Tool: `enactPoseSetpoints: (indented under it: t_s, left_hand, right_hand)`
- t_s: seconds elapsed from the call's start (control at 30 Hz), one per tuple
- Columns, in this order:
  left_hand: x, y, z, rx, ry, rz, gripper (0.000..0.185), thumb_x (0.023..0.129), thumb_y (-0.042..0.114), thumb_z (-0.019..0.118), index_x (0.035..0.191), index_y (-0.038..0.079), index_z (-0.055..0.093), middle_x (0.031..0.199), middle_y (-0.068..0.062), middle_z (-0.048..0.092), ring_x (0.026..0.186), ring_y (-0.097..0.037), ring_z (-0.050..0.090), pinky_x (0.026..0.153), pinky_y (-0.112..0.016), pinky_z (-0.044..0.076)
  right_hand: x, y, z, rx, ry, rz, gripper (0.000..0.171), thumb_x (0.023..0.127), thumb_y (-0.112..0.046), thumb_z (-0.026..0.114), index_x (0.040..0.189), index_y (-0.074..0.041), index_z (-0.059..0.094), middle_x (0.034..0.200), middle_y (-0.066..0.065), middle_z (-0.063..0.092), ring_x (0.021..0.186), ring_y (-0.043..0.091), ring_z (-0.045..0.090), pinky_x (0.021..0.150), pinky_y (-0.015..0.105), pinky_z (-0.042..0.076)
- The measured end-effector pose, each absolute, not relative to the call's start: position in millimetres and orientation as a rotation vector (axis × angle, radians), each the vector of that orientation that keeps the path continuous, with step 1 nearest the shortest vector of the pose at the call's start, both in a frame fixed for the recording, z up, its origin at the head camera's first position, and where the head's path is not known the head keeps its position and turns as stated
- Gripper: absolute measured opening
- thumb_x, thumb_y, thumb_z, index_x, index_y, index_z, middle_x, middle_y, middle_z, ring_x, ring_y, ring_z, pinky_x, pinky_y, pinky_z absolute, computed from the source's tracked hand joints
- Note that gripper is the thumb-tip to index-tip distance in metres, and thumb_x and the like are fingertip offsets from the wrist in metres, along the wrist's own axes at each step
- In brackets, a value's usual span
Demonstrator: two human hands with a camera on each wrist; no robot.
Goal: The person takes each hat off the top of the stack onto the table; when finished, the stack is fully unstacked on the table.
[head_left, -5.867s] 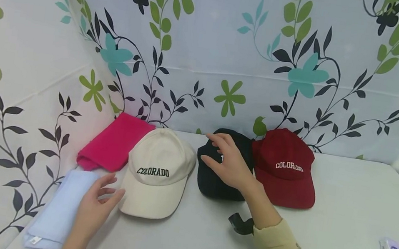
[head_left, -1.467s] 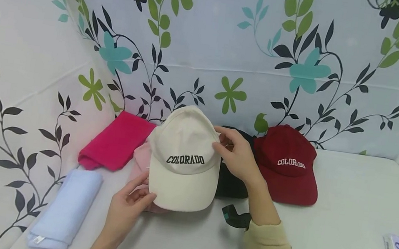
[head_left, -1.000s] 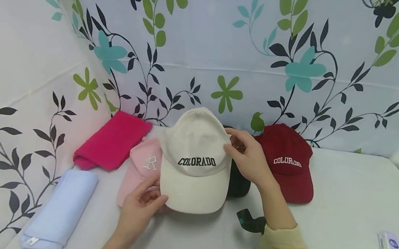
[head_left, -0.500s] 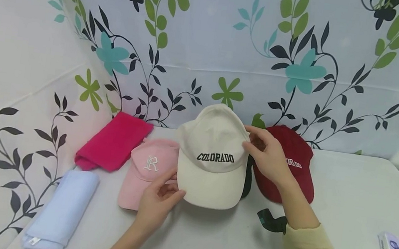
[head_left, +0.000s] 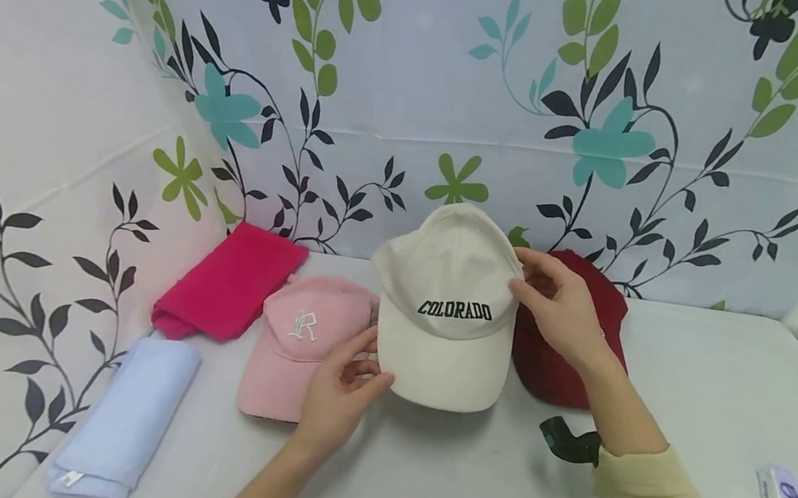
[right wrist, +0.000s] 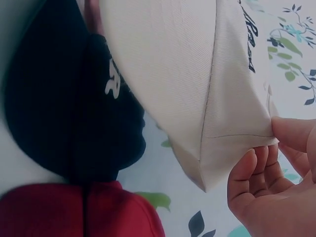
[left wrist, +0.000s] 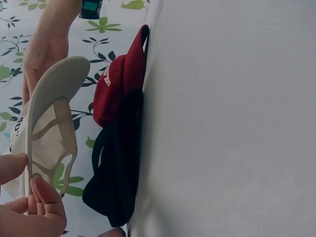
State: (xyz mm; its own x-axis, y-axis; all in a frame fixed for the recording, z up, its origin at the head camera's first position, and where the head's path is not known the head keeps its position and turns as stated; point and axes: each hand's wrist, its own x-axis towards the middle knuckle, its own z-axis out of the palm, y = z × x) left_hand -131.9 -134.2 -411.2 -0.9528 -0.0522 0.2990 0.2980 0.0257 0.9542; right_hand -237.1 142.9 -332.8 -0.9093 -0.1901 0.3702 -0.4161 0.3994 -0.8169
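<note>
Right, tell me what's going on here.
Someone is holding up a cream COLORADO cap by both sides, left fingers pinching the brim's edge and right fingers the side of the crown. It is clear of the white table. A dark cap lies behind it, with a pink cap to the left and a red cap to the right, all resting on the table.

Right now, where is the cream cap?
In the head view, the cream cap is just right of centre, between the pink cap and the red cap.
</note>
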Motion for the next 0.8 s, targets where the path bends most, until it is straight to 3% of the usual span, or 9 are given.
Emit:
enactPoseSetpoints:
  t_s: [0.2,0.43,0.8]
  left_hand:
    - [-136,-126,-411,-0.263,-2.063,-2.054,0.061,0.086,-0.010,0.073,0.143,-0.004,0.052,0.119,-0.019,0.055,0.093,-0.021,0.062,0.079,-0.024,0.056]
    - [-139,-117,-412,-0.272,-2.071,-2.090,0.062,0.085,-0.011,0.071,0.144,-0.005,0.051,0.120,-0.019,0.053,0.095,-0.019,0.061,0.080,-0.023,0.055]
    - [-149,-97,-407,-0.328,-2.077,-2.092,0.063,0.086,-0.010,0.071,0.145,-0.004,0.050,0.123,-0.019,0.052,0.093,-0.018,0.061,0.077,-0.021,0.052]
  right_hand:
    - [-238,153,-334,0.503,-2.464,1.520,0.043,0.100,-0.014,0.063,0.142,-0.007,0.056,0.111,0.013,0.056,0.098,0.027,0.055,0.076,0.015,0.051]
    - [-238,165,-334,0.466,-2.470,1.531,0.044,0.100,-0.015,0.064,0.143,-0.009,0.056,0.109,0.013,0.056,0.092,0.025,0.054,0.060,0.024,0.052]
    - [-239,183,-327,0.446,-2.455,1.479,0.041,0.101,-0.014,0.061,0.141,-0.005,0.057,0.105,0.012,0.058,0.092,0.022,0.056,0.077,0.019,0.047]
